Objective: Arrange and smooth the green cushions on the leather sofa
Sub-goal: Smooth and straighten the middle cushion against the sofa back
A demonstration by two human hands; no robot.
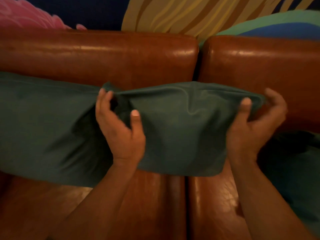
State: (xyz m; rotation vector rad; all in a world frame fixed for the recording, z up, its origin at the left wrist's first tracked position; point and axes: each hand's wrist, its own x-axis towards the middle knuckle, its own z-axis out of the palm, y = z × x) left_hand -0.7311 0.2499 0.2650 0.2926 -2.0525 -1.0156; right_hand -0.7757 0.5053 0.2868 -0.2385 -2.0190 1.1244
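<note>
Gripping the middle green cushion [178, 132] by both top corners; left hand [121, 129] pinches one, right hand [251, 125] the other; it's propped against the brown leather sofa [107, 56], touching another green cushion [43, 125] on the left.

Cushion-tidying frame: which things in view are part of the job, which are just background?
Job:
- middle green cushion, gripped at its top corners by left hand and right hand
- left green cushion
- right green cushion
- leather sofa

Background:
- painted wall behind the sofa
</note>
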